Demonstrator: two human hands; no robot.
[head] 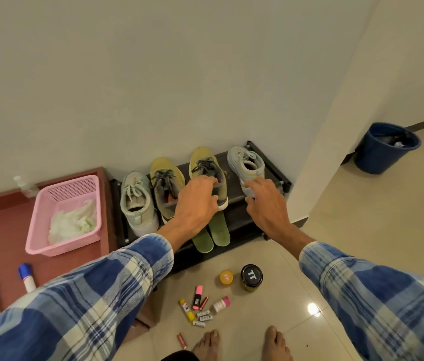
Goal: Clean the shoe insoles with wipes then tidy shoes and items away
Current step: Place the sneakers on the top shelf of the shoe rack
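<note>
Both hands are out over the shoe rack. My left hand is curled over the heel of the yellow shoe, second from the right, with the fingers on the collar and the thumb down by the sole. That's a grip. My right hand sits on the heel of the pale sneaker at the rack's right end, fingers spread. Whether it is pinching or only touching, I can't tell from here.

Here's what the next move turns on. The two green insoles lie side by side on the lower tier, directly below my left hand and on my side of it, their far ends hidden under the wrist. Their long axis runs from the wall towards me, the same line as the shoes above. The left hand is clearly nearer; the right would have to cross over.

My read is to release the shoe, draw the left hand back and down, and take an insole by its near end.

Crumpled wipes sit in the pink basket on the table. A black-lidded jar and a pink highlighter wait on the floor, well apart from the rack.
</note>
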